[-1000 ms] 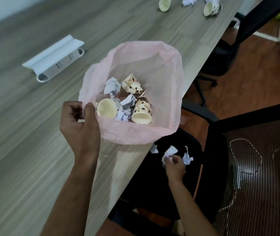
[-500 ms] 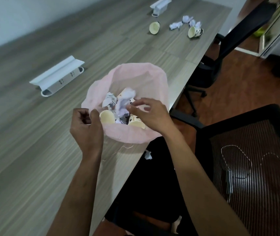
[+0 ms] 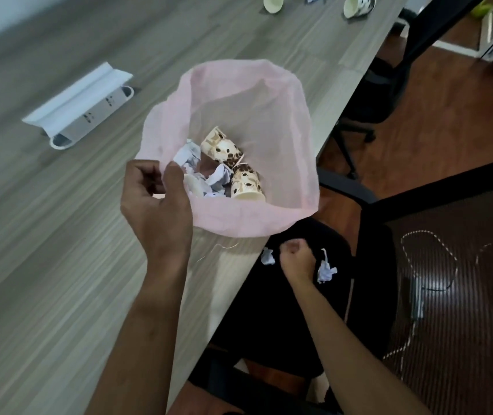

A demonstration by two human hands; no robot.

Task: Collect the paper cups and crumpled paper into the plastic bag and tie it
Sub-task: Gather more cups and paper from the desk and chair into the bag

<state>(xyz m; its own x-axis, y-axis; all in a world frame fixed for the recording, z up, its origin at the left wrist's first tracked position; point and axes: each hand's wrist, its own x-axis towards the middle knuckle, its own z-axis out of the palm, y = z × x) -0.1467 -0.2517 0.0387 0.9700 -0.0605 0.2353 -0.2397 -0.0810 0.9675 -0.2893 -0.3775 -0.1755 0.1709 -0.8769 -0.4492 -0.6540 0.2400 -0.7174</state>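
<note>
Thin translucent pink plastic bag (image 3: 284,121); matt wood-grain table (image 3: 44,235); crumpled paper (image 3: 326,272).

Cups (image 3: 233,163) and crumpled paper (image 3: 190,157) inside bag (image 3: 257,214) on table (image 3: 59,235) edge; chair (image 3: 293,310) below, right.

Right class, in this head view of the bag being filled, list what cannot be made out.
- Whether the right hand holds paper: its curled fingers face away.
- The third cup in the bag: mostly behind the left hand.
- The two far cups on the table: cut by the top edge.
</note>
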